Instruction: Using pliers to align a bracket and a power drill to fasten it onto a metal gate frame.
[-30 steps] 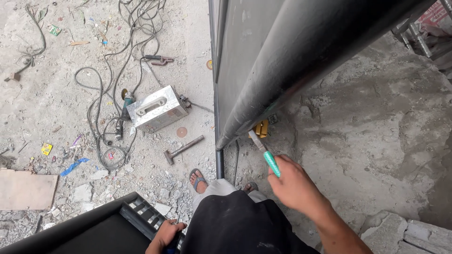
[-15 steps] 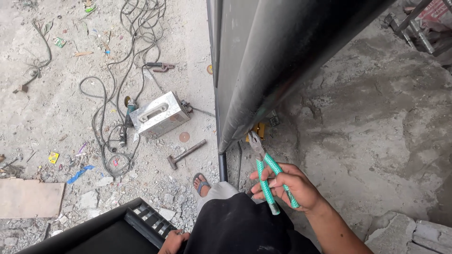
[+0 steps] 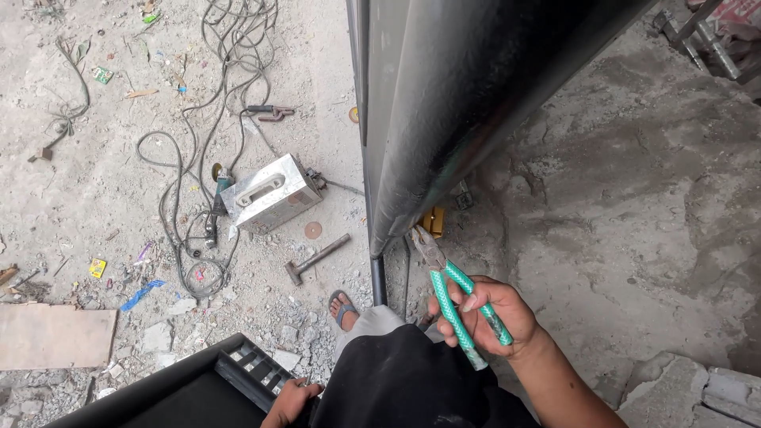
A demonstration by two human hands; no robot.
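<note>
My right hand [image 3: 487,313] grips a pair of pliers [image 3: 452,293] with green patterned handles, spread apart. The pliers' grey jaws point up toward the lower edge of a large black metal panel [image 3: 452,103] that leans across the view. My left hand [image 3: 289,400] rests low at the frame's bottom on the end of a black metal frame [image 3: 214,380]. My dark clothing and a sandalled foot [image 3: 342,307] show between the hands.
On the dusty concrete floor lie a silver welding machine [image 3: 269,192], tangled cables [image 3: 190,158], an angle grinder [image 3: 216,202], a hammer [image 3: 315,259], a cutting disc [image 3: 313,230] and rubble. A flat board [image 3: 55,337] lies left. Concrete blocks [image 3: 697,388] sit bottom right.
My right hand has shifted its hold on the pliers, whose handles have opened apart, and brought the jaws close to the panel's lower edge. The view has dipped slightly.
</note>
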